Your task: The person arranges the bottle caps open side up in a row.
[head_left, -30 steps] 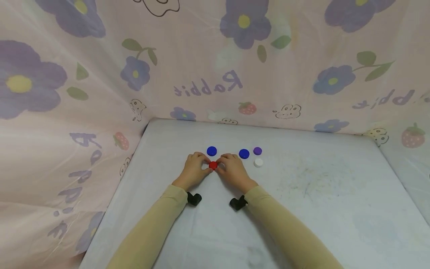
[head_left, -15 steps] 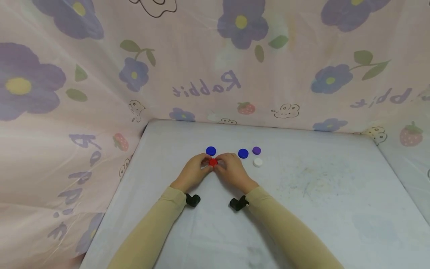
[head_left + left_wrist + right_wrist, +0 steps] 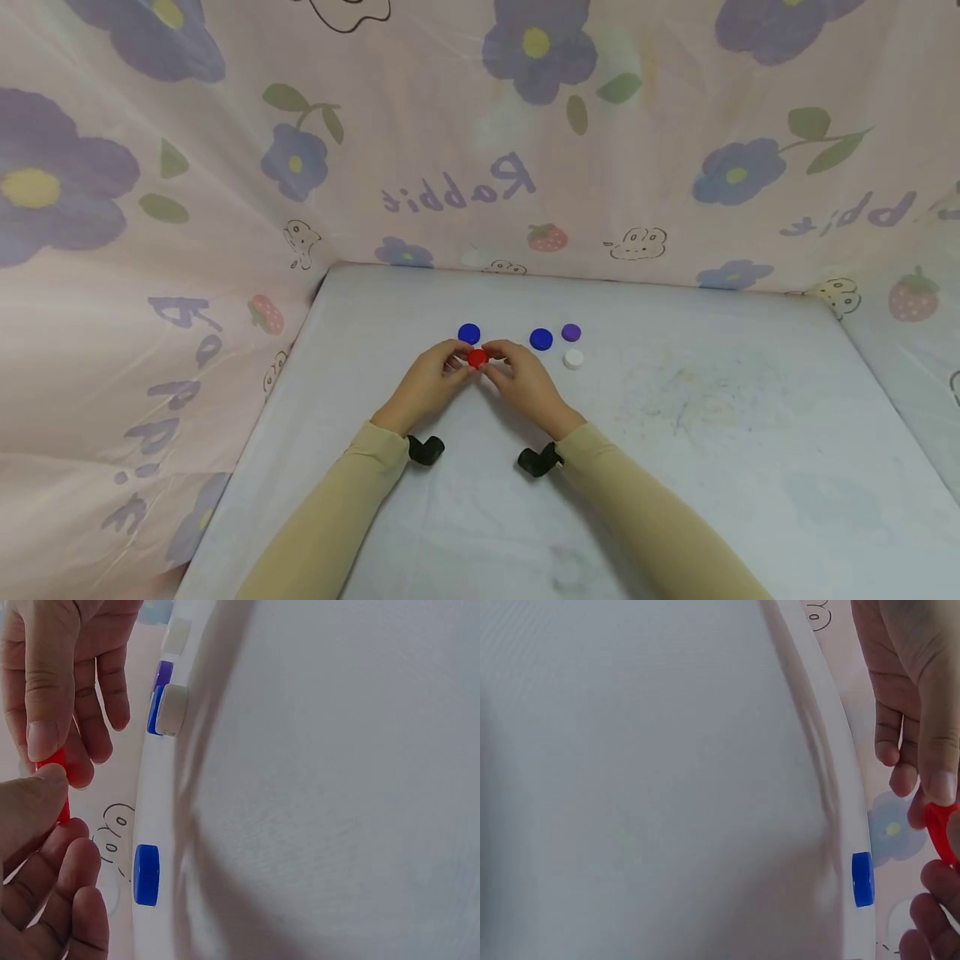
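Both hands meet at a small round red plastic cap [image 3: 477,358], raised above the table in the wrist views. The left hand [image 3: 432,379] pinches it from the left with thumb and forefinger. From the right, the right hand [image 3: 523,385] pinches it likewise, the other fingers loosely bent. Just beyond the red cap lies a blue cap [image 3: 468,333]. A second blue cap [image 3: 541,339] is past the right hand; in the left wrist view a white cap [image 3: 174,711] sits directly under this blue one. Fingers hide part of the red cap's side.
Right of the second blue cap are a purple cap [image 3: 571,332] and a white cap [image 3: 573,359]. A pale, scuffed table [image 3: 705,483] carries everything. Printed floral curtains [image 3: 450,108] hang behind it and along both sides. Black wrist cameras [image 3: 426,451] stick out below the cuffs.
The red cap, pinched by both hands, has shifted slightly away from the person, nearer the left blue cap. The other caps keep their places; the head view tilts a little.
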The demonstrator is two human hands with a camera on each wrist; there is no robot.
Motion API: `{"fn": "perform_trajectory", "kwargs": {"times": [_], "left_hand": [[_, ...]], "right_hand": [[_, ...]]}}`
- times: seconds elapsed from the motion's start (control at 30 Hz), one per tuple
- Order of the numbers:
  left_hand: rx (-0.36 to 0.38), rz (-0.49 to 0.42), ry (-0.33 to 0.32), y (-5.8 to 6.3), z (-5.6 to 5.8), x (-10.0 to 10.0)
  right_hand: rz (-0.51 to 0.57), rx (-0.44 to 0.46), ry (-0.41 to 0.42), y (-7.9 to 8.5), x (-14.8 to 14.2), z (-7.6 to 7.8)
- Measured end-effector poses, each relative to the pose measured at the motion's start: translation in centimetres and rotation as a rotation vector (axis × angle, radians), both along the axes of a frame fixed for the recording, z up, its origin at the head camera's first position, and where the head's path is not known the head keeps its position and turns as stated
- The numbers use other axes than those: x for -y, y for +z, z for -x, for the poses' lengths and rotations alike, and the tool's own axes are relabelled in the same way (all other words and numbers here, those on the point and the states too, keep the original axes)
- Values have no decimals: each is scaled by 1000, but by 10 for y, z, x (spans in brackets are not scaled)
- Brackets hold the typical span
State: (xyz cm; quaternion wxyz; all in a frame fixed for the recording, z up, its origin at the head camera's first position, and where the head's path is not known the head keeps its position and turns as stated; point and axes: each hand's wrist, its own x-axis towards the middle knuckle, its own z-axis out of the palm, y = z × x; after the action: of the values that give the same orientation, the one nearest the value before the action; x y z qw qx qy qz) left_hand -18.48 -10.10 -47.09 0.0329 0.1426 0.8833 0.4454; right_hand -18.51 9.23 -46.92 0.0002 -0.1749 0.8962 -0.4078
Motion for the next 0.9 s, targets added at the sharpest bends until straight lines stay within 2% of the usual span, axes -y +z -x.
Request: {"fn": "perform_trajectory", "kwargs": {"times": [0.33, 0.9], "left_hand": [[-18, 12, 0, 3, -1, -1], [4, -24, 10, 6, -2, 1]], "right_hand": [[37, -16, 14, 2, -1, -3], [70, -42, 13, -5, 0, -4]]}}
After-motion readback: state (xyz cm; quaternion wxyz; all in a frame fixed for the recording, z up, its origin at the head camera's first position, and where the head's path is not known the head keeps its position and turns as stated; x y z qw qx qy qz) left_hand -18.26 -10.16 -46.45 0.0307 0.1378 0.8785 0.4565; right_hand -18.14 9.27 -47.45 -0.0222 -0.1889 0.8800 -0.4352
